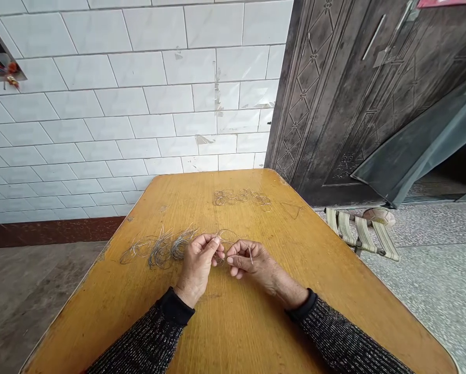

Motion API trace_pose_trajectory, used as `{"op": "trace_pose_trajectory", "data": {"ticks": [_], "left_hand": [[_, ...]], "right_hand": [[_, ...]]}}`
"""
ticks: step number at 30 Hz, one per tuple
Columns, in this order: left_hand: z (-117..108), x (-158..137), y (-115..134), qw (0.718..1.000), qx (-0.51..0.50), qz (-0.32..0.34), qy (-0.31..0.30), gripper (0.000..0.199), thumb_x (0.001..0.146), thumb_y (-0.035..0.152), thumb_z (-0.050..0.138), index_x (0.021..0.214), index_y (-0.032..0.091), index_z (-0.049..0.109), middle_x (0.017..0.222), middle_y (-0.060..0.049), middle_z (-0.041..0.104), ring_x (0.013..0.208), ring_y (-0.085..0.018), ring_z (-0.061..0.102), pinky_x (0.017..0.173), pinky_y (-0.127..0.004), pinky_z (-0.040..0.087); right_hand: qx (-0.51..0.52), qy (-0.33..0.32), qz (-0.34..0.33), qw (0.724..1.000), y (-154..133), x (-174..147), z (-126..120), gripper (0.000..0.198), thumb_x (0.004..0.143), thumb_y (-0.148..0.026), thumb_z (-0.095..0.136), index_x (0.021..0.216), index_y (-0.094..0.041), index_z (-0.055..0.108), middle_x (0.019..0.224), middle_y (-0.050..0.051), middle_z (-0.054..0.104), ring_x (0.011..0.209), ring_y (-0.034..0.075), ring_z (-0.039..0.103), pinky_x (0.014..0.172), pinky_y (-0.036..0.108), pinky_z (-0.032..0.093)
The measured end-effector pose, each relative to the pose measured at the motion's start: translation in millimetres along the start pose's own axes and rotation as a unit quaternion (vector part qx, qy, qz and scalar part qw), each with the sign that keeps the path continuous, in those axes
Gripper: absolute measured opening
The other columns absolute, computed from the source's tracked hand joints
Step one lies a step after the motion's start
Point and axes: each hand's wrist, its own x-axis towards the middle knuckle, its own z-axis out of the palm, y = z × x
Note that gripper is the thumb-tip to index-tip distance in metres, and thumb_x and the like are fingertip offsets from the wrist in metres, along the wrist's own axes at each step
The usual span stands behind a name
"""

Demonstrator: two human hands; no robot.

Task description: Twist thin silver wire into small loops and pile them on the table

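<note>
A thin wire (228,231) arcs between my two hands above the wooden table (248,322). My left hand (199,262) pinches it between thumb and forefinger. My right hand (250,262) is closed on the same wire, and a short end sticks up past its fingers. Left of my left hand lie loose bundles of thin grey wire (160,252), curled and tangled, with ends pointing up. Several small wire loops (242,196) lie in a group toward the far side of the table. A single bent piece of wire (292,209) rests right of them.
Beyond the table's far edge stands a white tiled wall (150,98). A dark carved door (334,93) is at the right, with a grey curtain (423,140) beside it. A folding stool with striped straps (367,236) stands on the floor near the table's right edge.
</note>
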Motion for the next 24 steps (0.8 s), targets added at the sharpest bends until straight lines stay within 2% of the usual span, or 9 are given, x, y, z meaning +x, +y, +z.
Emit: {"op": "trace_pose_trajectory", "data": {"ticks": [4,11,15,18,20,22,24], "left_hand": [[-1,-1,2,1.0,0.004,-0.002,-0.01,0.017,0.068,0.03,0.059,0.062,0.014,0.053,0.058,0.001,0.053,0.046,-0.006,0.045,0.041,-0.018,0.028],[-2,0,0,1.0,0.01,-0.005,-0.023,0.018,0.068,0.03,0.059,0.06,0.015,0.053,0.057,0.0,0.053,0.047,-0.007,0.045,0.041,-0.018,0.027],[-3,2,-3,1.0,0.001,-0.006,0.001,0.017,0.067,0.031,0.06,0.065,0.015,0.055,0.06,0.0,0.055,0.048,-0.008,0.048,0.042,-0.019,0.028],[-5,4,-3,1.0,-0.021,-0.016,0.016,0.018,0.066,0.031,0.061,0.067,0.014,0.056,0.06,0.001,0.055,0.049,-0.007,0.049,0.043,-0.018,0.029],[-6,5,-3,0.999,-0.033,-0.028,0.013,0.018,0.065,0.031,0.061,0.066,0.014,0.055,0.059,0.001,0.055,0.048,-0.007,0.048,0.042,-0.018,0.027],[-6,5,-3,0.998,-0.043,-0.04,0.008,0.018,0.064,0.03,0.062,0.064,0.014,0.055,0.058,0.001,0.055,0.046,-0.006,0.046,0.041,-0.018,0.026],[-6,5,-3,0.997,-0.052,-0.052,0.005,0.018,0.062,0.029,0.063,0.063,0.014,0.054,0.056,0.001,0.054,0.045,-0.006,0.045,0.041,-0.018,0.024]], "right_hand": [[0.006,0.006,0.0,1.0,-1,-1,1,0.027,0.058,-0.035,0.073,0.065,-0.014,0.058,0.049,-0.005,0.058,0.042,0.005,0.052,0.045,0.018,0.042],[-0.004,0.013,-0.004,1.0,2,0,0,0.029,0.058,-0.038,0.072,0.063,-0.015,0.056,0.048,-0.004,0.057,0.042,0.006,0.052,0.045,0.019,0.042],[-0.025,0.028,-0.022,0.999,3,6,-7,0.032,0.059,-0.038,0.071,0.075,-0.016,0.054,0.052,-0.005,0.055,0.041,0.006,0.051,0.041,0.018,0.04],[-0.047,0.063,-0.091,0.993,-1,7,-13,0.04,0.063,-0.033,0.07,0.094,-0.019,0.05,0.059,-0.006,0.053,0.043,0.006,0.049,0.041,0.019,0.039],[-0.086,0.075,-0.149,0.982,-4,4,-17,0.038,0.068,-0.03,0.066,0.101,-0.02,0.049,0.065,-0.004,0.053,0.047,0.007,0.048,0.044,0.02,0.04],[-0.168,0.077,-0.207,0.961,-8,0,-20,0.031,0.073,-0.029,0.062,0.102,-0.021,0.053,0.069,-0.002,0.055,0.053,0.009,0.05,0.049,0.022,0.043],[-0.276,0.065,-0.263,0.922,-12,-5,-22,0.022,0.077,-0.028,0.058,0.099,-0.023,0.059,0.075,0.001,0.059,0.061,0.012,0.055,0.058,0.026,0.046]]}}
